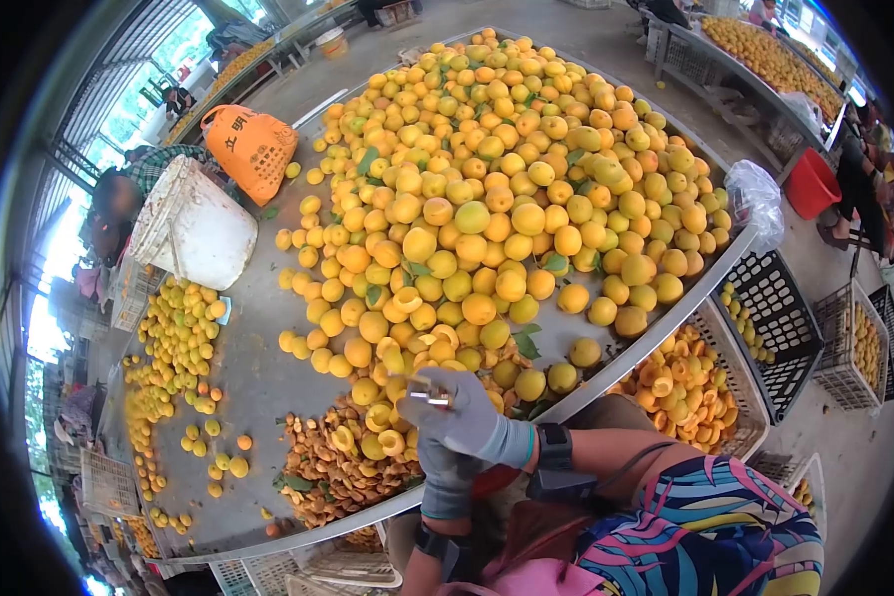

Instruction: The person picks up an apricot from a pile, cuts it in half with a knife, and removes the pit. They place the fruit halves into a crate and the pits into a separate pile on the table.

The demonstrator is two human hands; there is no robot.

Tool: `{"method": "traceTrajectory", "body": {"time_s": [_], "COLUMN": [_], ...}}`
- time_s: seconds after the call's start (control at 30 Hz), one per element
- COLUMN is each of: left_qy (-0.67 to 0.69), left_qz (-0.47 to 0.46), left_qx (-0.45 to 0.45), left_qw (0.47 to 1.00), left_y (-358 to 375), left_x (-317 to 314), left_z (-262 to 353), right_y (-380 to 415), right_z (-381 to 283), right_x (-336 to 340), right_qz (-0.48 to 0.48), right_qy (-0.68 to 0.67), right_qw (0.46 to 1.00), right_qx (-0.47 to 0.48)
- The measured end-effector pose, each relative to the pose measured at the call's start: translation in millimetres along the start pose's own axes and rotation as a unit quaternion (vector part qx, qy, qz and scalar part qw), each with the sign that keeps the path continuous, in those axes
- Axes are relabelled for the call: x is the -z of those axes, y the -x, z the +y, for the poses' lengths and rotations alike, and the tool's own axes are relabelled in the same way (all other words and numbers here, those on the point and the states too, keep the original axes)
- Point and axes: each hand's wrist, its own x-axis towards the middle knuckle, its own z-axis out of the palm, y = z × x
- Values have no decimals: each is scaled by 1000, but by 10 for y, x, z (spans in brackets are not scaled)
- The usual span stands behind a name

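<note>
Both hands wear grey gloves and meet at the table's near edge. My right hand (pixel 467 412) lies over my left hand (pixel 449 477), with its fingers closed round a small metal tool (pixel 432 394) whose exact kind I cannot make out. The fingers of my left hand are hidden behind the right one. Just beyond the hands lie split apricots (pixel 437 343) at the near side of a big heap of whole apricots (pixel 497 199). To the left of the hands spreads a brown pile of apricot pits (pixel 343 477), with a few opened apricots on top.
The metal table (pixel 268 387) has a raised rim. On it are an orange bag (pixel 251 154), a tilted white bucket (pixel 194 223) and a smaller apricot pile (pixel 174 328). A crate of apricot halves (pixel 680 387) and a black crate (pixel 770 318) stand right. A person (pixel 114 204) is across.
</note>
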Motion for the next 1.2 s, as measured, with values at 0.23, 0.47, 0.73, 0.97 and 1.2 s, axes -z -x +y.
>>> {"method": "traceTrajectory", "body": {"time_s": [0.23,0.47,0.73,0.97,1.2], "left_qy": [-153,-284,-123,-20,-107], "left_qz": [-72,-49,73,42,90], "left_qx": [-42,-101,-2,83,2], "left_qw": [985,952,990,996,990], "left_y": [-15,-46,-82,-109,-27], "left_x": [-119,-7,-74,-27,-62], "left_z": [319,177,98,56,64], "right_y": [-126,-219,-293,-233,-54], "right_z": [-29,144,225,245,181], "right_x": [227,251,120,20,-139], "right_qz": [26,-10,11,37,112], "right_qy": [-253,-266,-268,-254,-172], "right_qw": [961,952,949,960,979], "right_qx": [-107,-150,-165,-108,-15]}}
